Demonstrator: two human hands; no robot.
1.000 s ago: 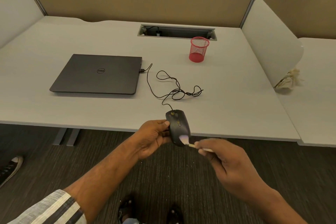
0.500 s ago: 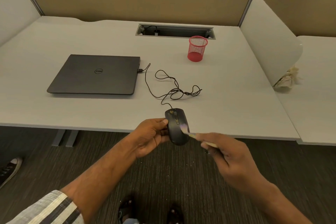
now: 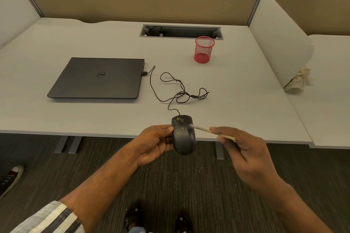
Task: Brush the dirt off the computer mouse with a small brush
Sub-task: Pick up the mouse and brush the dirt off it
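A black wired computer mouse [image 3: 183, 136] hangs over the desk's front edge, held from the left by my left hand [image 3: 154, 143]. Yellowish dirt sits on its left button near the scroll wheel. My right hand [image 3: 244, 152] pinches a small pale-handled brush [image 3: 206, 130] whose light bristle tip touches the mouse's right button. The mouse's thin black cable [image 3: 178, 92] loops across the desk to a closed dark laptop [image 3: 98, 78].
A red mesh pen cup [image 3: 203, 49] stands behind the cable on the grey desk [image 3: 246, 91]. A cable slot [image 3: 180, 32] is at the back. White dividers flank the desk; crumpled paper [image 3: 298, 79] lies right. Dark carpet and my feet are below.
The brush tip has travelled from the mouse's rear end forward to its right button. My left hand keeps holding the mouse in much the same place.
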